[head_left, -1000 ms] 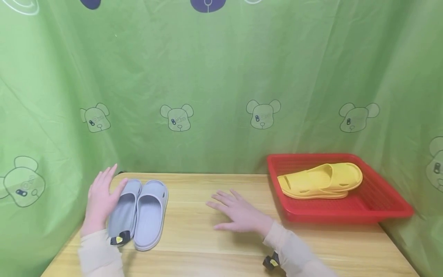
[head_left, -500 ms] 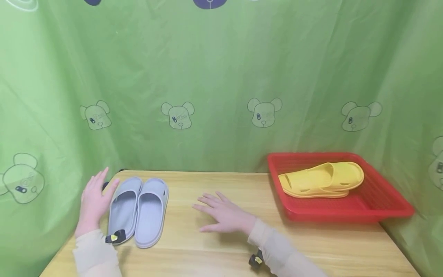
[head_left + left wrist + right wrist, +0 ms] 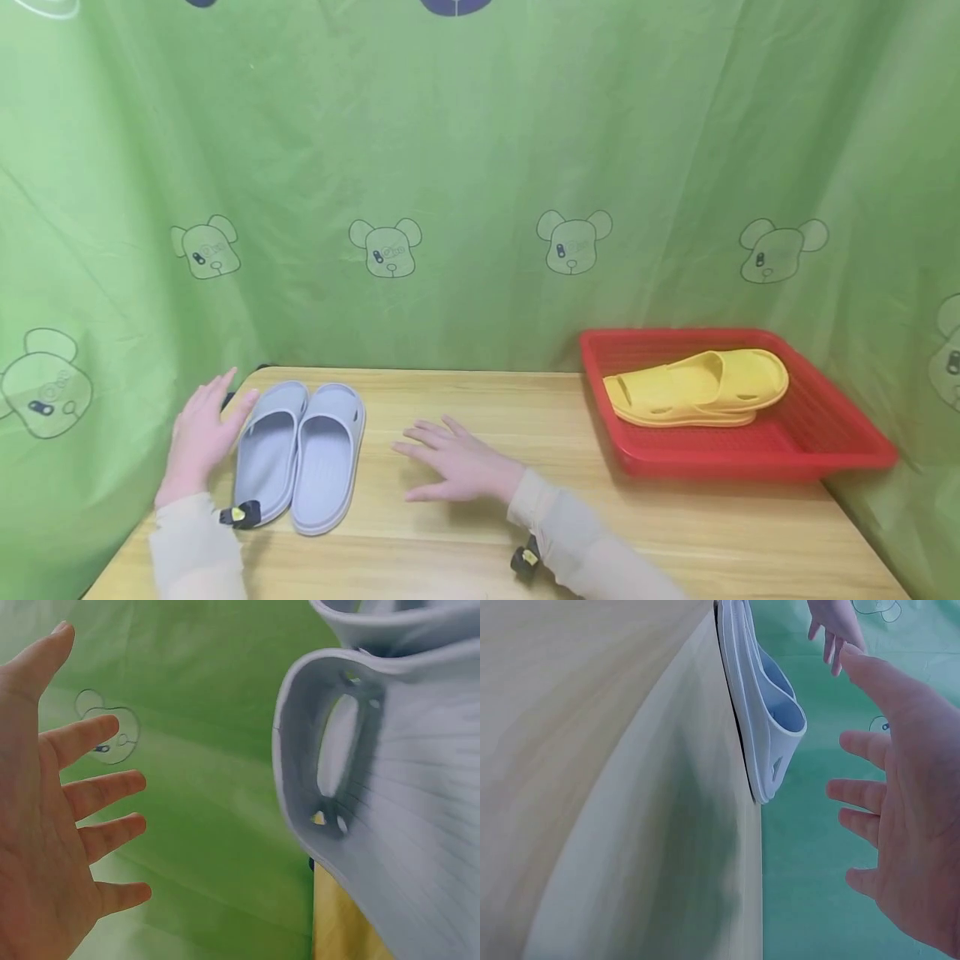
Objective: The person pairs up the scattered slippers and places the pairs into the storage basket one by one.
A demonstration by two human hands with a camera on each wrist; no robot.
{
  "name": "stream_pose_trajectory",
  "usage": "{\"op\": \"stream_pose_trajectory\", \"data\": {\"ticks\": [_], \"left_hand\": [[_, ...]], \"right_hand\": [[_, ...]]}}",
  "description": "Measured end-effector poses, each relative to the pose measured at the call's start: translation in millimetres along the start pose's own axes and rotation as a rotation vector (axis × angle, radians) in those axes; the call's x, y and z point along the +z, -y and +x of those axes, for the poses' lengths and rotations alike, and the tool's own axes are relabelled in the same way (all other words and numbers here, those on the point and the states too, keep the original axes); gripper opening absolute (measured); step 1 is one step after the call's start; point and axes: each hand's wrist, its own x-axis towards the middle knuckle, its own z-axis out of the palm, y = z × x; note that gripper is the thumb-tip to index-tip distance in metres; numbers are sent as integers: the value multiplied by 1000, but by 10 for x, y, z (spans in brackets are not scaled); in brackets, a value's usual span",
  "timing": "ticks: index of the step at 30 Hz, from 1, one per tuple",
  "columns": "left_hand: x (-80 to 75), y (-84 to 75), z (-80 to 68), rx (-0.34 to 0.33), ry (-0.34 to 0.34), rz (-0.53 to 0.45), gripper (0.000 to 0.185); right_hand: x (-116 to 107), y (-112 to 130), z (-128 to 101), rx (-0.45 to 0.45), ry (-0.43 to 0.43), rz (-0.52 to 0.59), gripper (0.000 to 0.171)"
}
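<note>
Two grey-blue slippers lie side by side on the left of the table, toes toward the back: a left slipper [image 3: 268, 454] and a right slipper [image 3: 326, 458]. My left hand [image 3: 204, 433] hovers at the outer side of the left one, fingers spread and nothing in it. In the left wrist view that slipper [image 3: 427, 772] fills the right side, apart from the fingertips. To the right of the pair, my right hand [image 3: 461, 462] is held over the table with fingers spread, holding nothing. The right wrist view shows a gap between its fingers and the slipper [image 3: 761, 712].
A red plastic basket [image 3: 750, 462] stands at the table's right side, with yellow slippers [image 3: 693, 387] stacked in it. A green curtain [image 3: 480, 167] with bear faces hangs behind and at both sides of the wooden table [image 3: 420, 550].
My right hand has moved left across the table toward the grey-blue slippers. My left hand has shifted slightly left, away from the left slipper. The slippers and basket have stayed put.
</note>
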Motion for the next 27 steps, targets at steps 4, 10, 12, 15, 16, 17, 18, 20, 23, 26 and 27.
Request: {"op": "stream_pose_trajectory", "data": {"ticks": [4, 10, 12, 15, 16, 17, 18, 20, 23, 26, 27], "left_hand": [[60, 44, 74, -1, 64, 53, 72], [137, 100, 166, 18, 145, 160, 76], [147, 112, 189, 32, 164, 180, 76], [166, 121, 231, 54, 190, 198, 77], [171, 128, 246, 59, 199, 205, 77], [173, 131, 258, 62, 209, 212, 78], [171, 133, 270, 66, 218, 220, 78], [164, 141, 290, 75, 233, 238, 79], [147, 141, 320, 92, 251, 266, 79], [175, 167, 365, 113, 261, 289, 79], [190, 172, 384, 118, 265, 296, 79]], "right_hand": [[18, 30, 77, 2, 0, 16, 77], [66, 72, 203, -2, 9, 49, 78], [77, 86, 242, 4, 14, 57, 78], [95, 96, 295, 12, 11, 59, 78], [95, 103, 311, 13, 10, 59, 78], [96, 110, 331, 13, 9, 60, 78], [99, 116, 349, 11, 7, 64, 79], [99, 129, 390, 11, 7, 72, 79], [111, 143, 453, 20, 5, 79, 79], [124, 147, 519, 33, 2, 90, 79], [123, 148, 539, 35, 1, 93, 79]]}}
